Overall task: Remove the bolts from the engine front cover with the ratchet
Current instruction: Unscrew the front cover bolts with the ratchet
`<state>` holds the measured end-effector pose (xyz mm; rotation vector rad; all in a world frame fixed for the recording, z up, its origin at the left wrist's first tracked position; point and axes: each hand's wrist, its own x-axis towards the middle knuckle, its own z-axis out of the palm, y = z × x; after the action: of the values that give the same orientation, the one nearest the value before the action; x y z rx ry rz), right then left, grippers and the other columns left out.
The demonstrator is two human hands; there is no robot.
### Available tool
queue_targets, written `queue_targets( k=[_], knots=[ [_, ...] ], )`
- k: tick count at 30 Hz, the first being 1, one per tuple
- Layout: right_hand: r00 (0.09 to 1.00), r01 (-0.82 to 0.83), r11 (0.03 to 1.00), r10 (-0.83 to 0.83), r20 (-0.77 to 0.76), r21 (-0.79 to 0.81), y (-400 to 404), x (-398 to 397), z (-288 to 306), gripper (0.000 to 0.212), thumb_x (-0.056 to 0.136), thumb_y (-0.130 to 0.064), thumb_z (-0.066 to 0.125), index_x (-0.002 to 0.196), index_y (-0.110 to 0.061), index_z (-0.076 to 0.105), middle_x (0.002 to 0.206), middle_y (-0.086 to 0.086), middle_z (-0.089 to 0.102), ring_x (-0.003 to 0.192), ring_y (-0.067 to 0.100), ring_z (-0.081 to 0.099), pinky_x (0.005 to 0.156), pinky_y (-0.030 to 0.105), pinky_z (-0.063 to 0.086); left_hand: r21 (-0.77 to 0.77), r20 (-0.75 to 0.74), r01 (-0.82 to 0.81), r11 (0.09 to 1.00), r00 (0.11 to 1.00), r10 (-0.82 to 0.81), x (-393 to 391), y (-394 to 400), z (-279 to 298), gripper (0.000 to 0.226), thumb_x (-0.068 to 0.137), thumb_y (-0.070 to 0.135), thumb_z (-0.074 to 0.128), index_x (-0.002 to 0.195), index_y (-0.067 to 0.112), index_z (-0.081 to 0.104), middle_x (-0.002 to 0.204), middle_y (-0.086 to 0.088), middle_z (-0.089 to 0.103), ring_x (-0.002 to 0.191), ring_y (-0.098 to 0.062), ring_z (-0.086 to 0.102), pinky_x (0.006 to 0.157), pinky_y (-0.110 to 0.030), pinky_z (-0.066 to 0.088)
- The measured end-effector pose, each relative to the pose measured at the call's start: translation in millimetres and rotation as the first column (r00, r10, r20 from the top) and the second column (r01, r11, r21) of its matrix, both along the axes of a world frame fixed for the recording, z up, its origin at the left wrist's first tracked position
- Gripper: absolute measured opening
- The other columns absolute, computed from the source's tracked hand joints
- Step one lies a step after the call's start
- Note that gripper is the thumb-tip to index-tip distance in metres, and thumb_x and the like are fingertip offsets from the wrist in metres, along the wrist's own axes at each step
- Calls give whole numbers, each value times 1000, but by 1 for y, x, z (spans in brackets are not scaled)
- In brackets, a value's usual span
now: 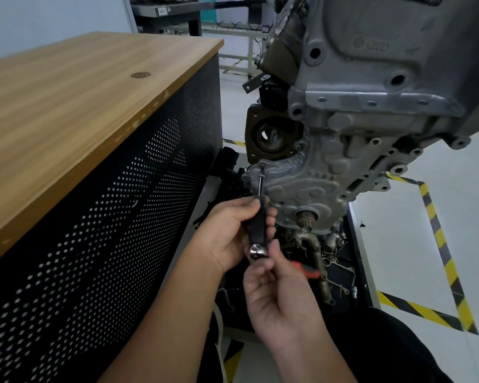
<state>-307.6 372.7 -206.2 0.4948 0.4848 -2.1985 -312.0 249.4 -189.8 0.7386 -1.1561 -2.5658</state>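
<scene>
- The grey cast-aluminium engine front cover [304, 186] hangs on the engine, and everything below is placed from it.
- At the cover's upper-left corner a slim steel extension bar [261, 181] reaches up to a small bolt [262, 165]; whether that bolt has loosened cannot be told.
- Below that corner, the left hand [227, 233] grasps the black-handled ratchet [257, 225] round its handle.
- The right hand [277, 294], lower again, pinches the ratchet's shiny chrome head [257, 251] with thumb and fingertips.
- Progress, as a judgement: early or middling. Several holes along the cover's right rim look empty, others seem to hold bolt heads, and the cover is not yet off.
- Room to swing: left of the cover stands a wood-topped worktop [89, 100] with a black perforated metal side [122, 217], near the handle, so leftward sweep looks limited.
- Low on the cover a protruding shaft end [306, 218] sits just right of the hands and could catch knuckles.
- Beneath the cover lie dark loose engine parts [315, 258]; a dropped bolt could vanish among them.
- Right of the cover, the pale floor with yellow-black hazard tape [437, 239] is more open.
</scene>
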Motion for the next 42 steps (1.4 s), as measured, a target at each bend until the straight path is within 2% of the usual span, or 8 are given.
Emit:
queue_targets(
  k=[5,11,14,19,27,32,36,42],
  knots=[
    [472,504,599,414,-779,623,1,-2,-14,16,85,-22,82,74,-23,71,66,-1,73,60,20,73,62,43,61,-124,89,-75,990,992,86,-2,4,-1,13,98,0,59,106,-5,68,76,-16,66,57,-21,61,49,-27,54],
    [992,-6,1000,7,124,-7,4,-5,0,27,81,-12,75,105,-1,73,80,9,73,52,7,64,47,22,55,68,4,-20,997,1000,20,-2,12,-3,21,103,16,54,114,2,66,92,-18,74,65,-20,70,56,-28,59],
    [985,8,988,19,-170,156,2,-2,-2,17,85,-15,77,99,-6,78,79,7,74,53,9,65,50,25,57,23,33,15,1000,999,-16,-1,8,-1,22,104,12,50,111,1,67,84,-16,73,62,-17,70,55,-26,58],
    [391,487,615,481,-785,620,0,-3,-19,17,87,-21,81,71,-22,73,65,-1,73,59,17,72,62,44,62,-100,102,-52,994,993,62,-1,5,-4,9,98,4,60,94,3,68,70,-12,65,54,-16,61,48,-24,54],
    [983,-14,993,36,-179,121,4,-3,-1,11,83,-15,77,92,-7,78,75,5,73,53,10,66,49,24,55,-37,-18,5,999,1000,-6,3,0,0,18,101,3,49,105,0,67,84,-16,70,62,-22,69,53,-30,57],
    [249,632,547,527,-812,549,2,-9,-13,11,86,-22,81,79,-18,73,67,0,71,61,17,71,60,34,58,-125,76,-100,987,991,110,2,3,-2,16,94,-3,63,108,-6,71,88,-21,70,69,-27,66,56,-31,60],
    [966,-26,971,86,-242,238,1,0,1,10,87,-10,75,93,-2,74,79,13,75,58,17,71,54,31,60,77,52,-109,991,993,105,1,5,-2,9,95,7,65,97,-1,70,81,-16,70,59,-18,67,51,-25,57],
    [874,52,928,136,-466,369,1,4,5,5,85,-13,79,80,-11,81,69,5,72,53,14,65,52,27,57,86,31,-60,994,998,58,2,-1,1,16,101,9,55,95,-1,66,77,-15,67,56,-16,62,48,-24,53]
  ],
)
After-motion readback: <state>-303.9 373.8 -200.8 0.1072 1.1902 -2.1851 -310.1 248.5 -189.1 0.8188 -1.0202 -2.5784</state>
